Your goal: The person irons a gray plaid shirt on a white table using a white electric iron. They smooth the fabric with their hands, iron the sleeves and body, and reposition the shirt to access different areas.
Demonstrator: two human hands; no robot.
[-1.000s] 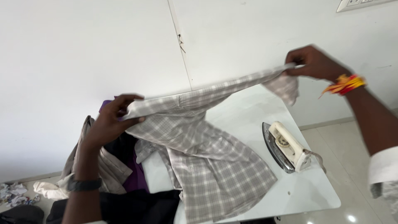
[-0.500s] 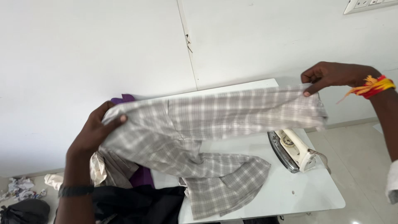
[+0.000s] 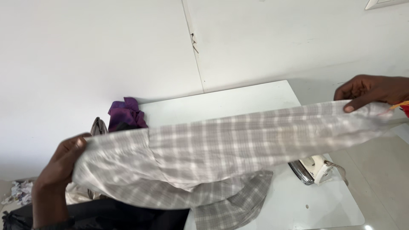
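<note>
Between both grips, checked shirt

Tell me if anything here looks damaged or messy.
Yes. The wall has a chipped crack along its seam above the table. Crumpled scraps litter the floor at far left, and clothes sit heaped off the table's left end.

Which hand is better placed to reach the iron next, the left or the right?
The right hand, probably. It grips the checked shirt at the end above the iron on the white table. The left hand holds the far end, beside the clothes pile.
</note>
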